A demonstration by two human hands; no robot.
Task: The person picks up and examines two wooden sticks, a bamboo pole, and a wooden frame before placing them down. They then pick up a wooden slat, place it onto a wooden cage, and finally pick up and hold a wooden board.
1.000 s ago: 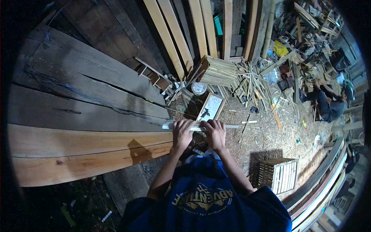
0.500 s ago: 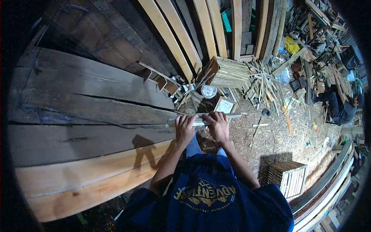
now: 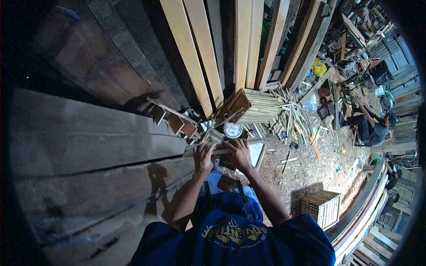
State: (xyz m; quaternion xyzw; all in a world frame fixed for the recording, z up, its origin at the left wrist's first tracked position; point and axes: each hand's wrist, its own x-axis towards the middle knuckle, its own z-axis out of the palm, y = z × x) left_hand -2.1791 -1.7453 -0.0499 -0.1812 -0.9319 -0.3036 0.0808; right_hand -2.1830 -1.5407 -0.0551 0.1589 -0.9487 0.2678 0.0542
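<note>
My left hand and my right hand are both closed around a short stack of wooden slats, held crosswise in front of my body. The fingers curl over the top edge, the hands a small gap apart. At its left end the stack overlaps the edge of the wide wooden boards in this view. Just past my right hand, a pale framed panel leans low, partly covered by the slats. A round white tub stands beyond the hands.
Tall planks lean at the back. A slatted crate lies by a pile of scrap strips; another crate stands at right. A person sits at far right. Long boards line the right side.
The view has turned and shifted, so the wide boards fill more of the lower left. My hands, still gripping the slats, appear slightly lower and further left.
</note>
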